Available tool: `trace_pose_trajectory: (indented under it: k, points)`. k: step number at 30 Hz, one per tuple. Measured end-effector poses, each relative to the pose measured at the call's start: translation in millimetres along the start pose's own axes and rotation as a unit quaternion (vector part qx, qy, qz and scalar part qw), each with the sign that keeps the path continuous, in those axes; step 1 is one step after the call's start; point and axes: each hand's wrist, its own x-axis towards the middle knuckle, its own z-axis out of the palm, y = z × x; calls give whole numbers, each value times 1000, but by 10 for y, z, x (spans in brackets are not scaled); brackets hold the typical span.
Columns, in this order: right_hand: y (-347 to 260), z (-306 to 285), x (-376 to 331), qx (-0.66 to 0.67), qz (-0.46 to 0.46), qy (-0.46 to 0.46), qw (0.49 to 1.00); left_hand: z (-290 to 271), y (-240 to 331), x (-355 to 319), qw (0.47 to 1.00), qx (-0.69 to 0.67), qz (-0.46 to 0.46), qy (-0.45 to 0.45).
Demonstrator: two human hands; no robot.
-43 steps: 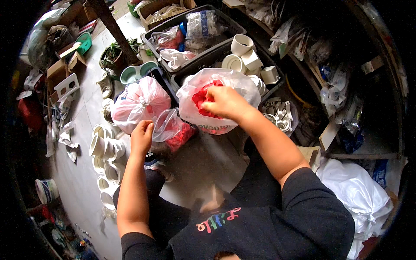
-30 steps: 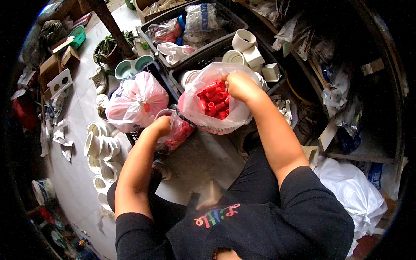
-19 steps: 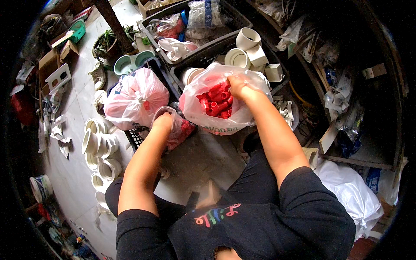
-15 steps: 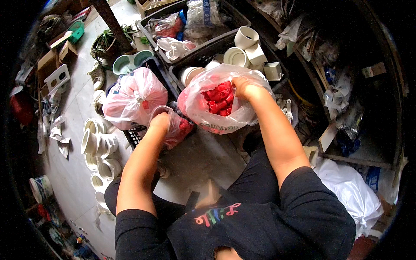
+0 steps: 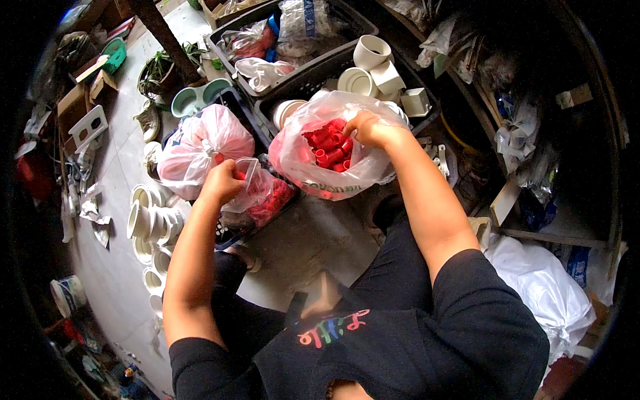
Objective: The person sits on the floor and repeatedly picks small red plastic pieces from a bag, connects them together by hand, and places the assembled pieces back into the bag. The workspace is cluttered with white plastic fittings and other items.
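A translucent white plastic bag [image 5: 303,175] stands open in front of me, with several short red pipe fittings [image 5: 331,148] inside. My right hand [image 5: 371,129] is closed on its right rim, with the fingertips over the opening beside the fittings. To the left, my left hand [image 5: 223,182] is closed at the upper edge of a smaller clear plastic bag [image 5: 257,193], which also has red pieces in it. Just beyond that hand sits a knotted pinkish-white bag [image 5: 212,137], its contents hidden.
Behind the open bag, a black crate [image 5: 267,110] bears white pipe fittings [image 5: 372,52]; another black crate [image 5: 217,50] contains bagged goods. White fittings [image 5: 157,223] stand in a row on the floor at left. A large white bag [image 5: 537,287] lies at right, beside a cluttered shelf.
My left hand has come out of the smaller bag and moved left to its edge, beside the knotted bag. My right hand stays at the open bag's rim, its fingers slightly farther over the fittings.
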Motion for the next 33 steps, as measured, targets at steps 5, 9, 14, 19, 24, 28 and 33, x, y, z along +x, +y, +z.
trace_pose_trajectory:
  k: [5,9,14,19,24,28,33]
  points:
    - [-172,64,34,-123,27,-55,990,-296,82,-481,964,-264,2,29]
    - [-176,25,-56,-98,100,-30,990,-471,527,-1072,872,-487,39,42]
    - [-402,60,-140,-102,130,31,986,-396,770,-1373,785,-612,65,68]
    - [-445,131,-104,-90,149,79,982,-371,698,-1269,791,-607,50,52]
    - [-490,-89,-457,240,21,30,970,-350,636,-1258,746,-662,73,-5]
    - [-756,-285,-914,525,-147,-124,829,-323,682,-1253,738,-669,89,-21]
    - [-1041,-263,-1112,577,-237,-148,768,-326,779,-1296,760,-645,77,-13]
